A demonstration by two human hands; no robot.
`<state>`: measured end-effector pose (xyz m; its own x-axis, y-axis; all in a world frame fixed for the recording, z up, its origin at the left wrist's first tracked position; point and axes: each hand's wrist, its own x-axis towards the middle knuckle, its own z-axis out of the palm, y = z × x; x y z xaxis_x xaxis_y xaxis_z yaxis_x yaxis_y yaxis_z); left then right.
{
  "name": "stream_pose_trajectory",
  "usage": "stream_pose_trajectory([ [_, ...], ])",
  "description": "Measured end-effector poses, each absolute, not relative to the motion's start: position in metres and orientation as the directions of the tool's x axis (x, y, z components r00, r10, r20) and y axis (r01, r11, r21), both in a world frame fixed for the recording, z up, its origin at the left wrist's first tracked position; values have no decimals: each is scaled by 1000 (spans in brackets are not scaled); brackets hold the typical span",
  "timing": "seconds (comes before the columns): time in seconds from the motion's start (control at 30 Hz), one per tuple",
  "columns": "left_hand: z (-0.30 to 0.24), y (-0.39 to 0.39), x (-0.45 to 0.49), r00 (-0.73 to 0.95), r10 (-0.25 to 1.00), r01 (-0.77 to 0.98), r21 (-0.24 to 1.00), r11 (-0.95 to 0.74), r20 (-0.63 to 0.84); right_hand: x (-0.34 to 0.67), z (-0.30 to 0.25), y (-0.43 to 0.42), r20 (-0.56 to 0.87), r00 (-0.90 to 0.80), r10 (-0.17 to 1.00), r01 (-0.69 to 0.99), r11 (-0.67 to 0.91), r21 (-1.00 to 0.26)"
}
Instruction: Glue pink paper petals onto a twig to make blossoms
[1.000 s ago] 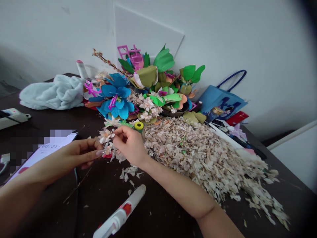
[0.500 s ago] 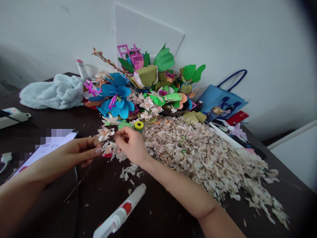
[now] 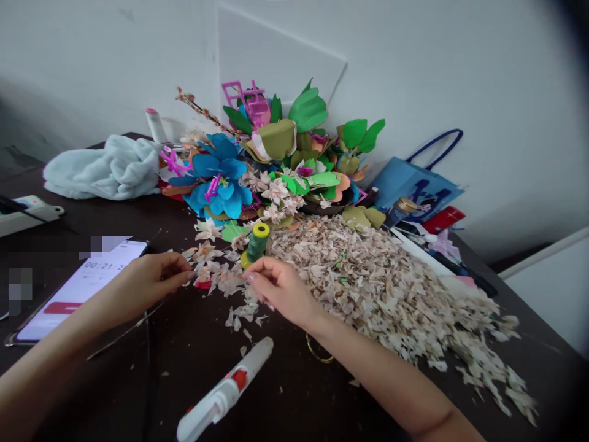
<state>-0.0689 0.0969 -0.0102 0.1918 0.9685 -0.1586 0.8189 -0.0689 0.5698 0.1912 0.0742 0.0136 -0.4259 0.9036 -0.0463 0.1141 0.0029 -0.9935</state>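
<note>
Pale paper blossoms (image 3: 205, 253) and torn scraps (image 3: 230, 283) lie in a loose band on the dark tabletop (image 3: 138, 383), between the two hands in the head view. Left hand (image 3: 159, 274) comes in from the lower left, its fingers (image 3: 181, 270) loosely together and pointing right at the scraps; can't tell if anything small sits in them. Right hand (image 3: 281, 290) comes in from the lower right, its fingers (image 3: 253, 277) bunched together and pointing left and down, just beside the scraps; can't tell if they pinch a piece. The band runs from the blossoms at upper left down toward a white glue stick (image 3: 225, 390), whose long axis slants up to the right. Left fingers are nearer the blossoms, right fingers nearer the lower scraps. A green thread spool (image 3: 257, 242) with a yellow top stands tilted just above the right hand. To its right is a large heap of shredded paper (image 3: 368, 288). Behind are a blue paper flower (image 3: 216, 178), green paper leaves (image 3: 308, 110), and a blue bag (image 3: 414, 187). Far left are a phone showing a timer (image 3: 78, 291), a pale towel (image 3: 103, 169), and a power strip (image 3: 27, 215). A thin gold ring (image 3: 318, 353) lies by the right forearm.
</note>
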Motion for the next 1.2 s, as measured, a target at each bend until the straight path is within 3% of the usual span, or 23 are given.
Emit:
stream_pose_trajectory([
  [0.6,-31,99,-60,159,985,948,290,-134,-65,290,-3,15,-200,-116,973,183,-177,-967],
  [0.83,-19,95,-55,153,986,965,226,-136,-59,300,-10,9,-151,-29,988,162,-145,-976],
  [1.0,2,82,-47,109,993,977,179,-117,54,305,-13,4,-118,2,993,204,-116,-972],
  [1.2,8,73,-35,130,986,953,262,-153,103,305,-14,-1,15,3,1000,282,13,-959],
])
